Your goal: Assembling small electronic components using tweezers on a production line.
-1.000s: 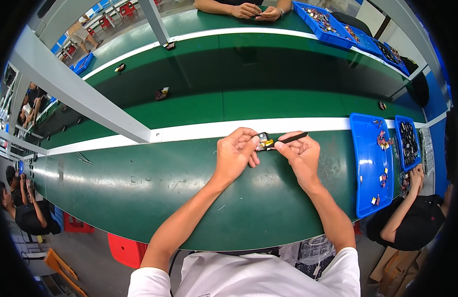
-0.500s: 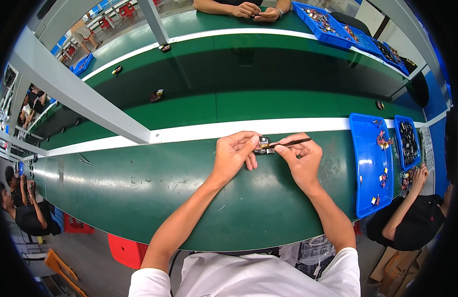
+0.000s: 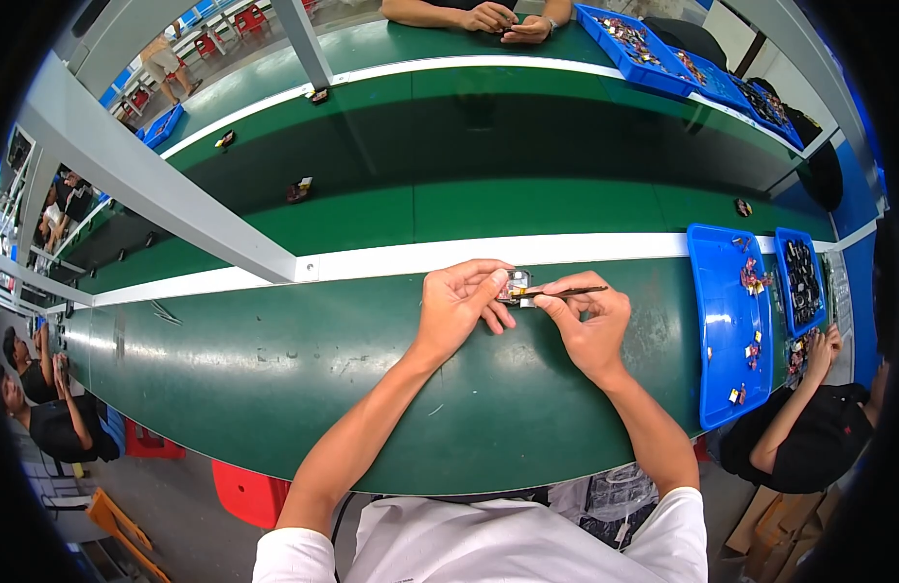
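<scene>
Bracing the small gadget [image 3: 519, 282] firmly looks like the key here, just above the centre of the frame, with light, short strokes of the thin dark stick [image 3: 584, 291] probably kinder to those little parts than any hard poke! And look at the pose: the left hand [image 3: 454, 306] pinches the gadget's left side between thumb and fingers, raised over the green table [image 3: 527, 408]. From the right, the right hand [image 3: 595, 328] grips the stick snugly, its tip at the gadget, though actual contact I can't tell.
</scene>
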Demonstrator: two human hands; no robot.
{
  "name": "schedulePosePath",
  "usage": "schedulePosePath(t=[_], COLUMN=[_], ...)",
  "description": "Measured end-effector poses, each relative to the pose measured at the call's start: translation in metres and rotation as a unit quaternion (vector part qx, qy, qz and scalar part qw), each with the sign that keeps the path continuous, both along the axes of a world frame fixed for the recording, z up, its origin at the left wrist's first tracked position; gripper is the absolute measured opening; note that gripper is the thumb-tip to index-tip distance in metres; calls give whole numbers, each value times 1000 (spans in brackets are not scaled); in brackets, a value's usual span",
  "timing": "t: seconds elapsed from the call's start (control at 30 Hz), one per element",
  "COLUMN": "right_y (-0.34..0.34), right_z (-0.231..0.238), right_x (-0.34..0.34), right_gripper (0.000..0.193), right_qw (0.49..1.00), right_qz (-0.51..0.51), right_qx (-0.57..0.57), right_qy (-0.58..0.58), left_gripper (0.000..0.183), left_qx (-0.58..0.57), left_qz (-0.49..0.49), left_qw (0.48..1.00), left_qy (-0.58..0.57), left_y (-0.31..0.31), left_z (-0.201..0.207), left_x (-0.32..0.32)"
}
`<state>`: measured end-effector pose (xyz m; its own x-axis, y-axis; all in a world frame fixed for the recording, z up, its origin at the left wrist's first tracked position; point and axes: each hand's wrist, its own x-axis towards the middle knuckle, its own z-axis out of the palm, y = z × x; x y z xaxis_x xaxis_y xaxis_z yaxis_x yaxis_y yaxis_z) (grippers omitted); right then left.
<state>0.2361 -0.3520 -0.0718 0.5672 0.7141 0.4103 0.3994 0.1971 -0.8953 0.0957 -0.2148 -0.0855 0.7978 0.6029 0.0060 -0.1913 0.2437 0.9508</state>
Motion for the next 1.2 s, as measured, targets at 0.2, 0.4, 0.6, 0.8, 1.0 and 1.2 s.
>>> schedulePosePath(t=[0.2,0.4,0.6,0.8,1.0,1.2], right_y=[0,0,1,0,-1,-2], right_z=[-2,-1,-1,-3,0,4], right_x=[-1,-3,-7,-9,-5,-2], right_gripper=[12,12,11,10,12,12], right_qw=[999,996,996,998,999,998], right_qz=[11,6,-8,-22,-29,-27], right_qx=[7,11,21,15,14,7], right_qy=[52,91,82,61,-40,-53], left_gripper=[28,27,29,29,28,26], left_qx=[-5,6,-2,-2,4,9], left_qz=[1,7,8,13,2,8], left_qw=[1000,1000,1000,1000,1000,1000], left_qy=[5,20,18,7,-10,-14], left_y=[-2,-3,-4,-4,-2,-5], left_z=[0,2,5,2,2,1], left_x=[1,1,0,2,1,2])
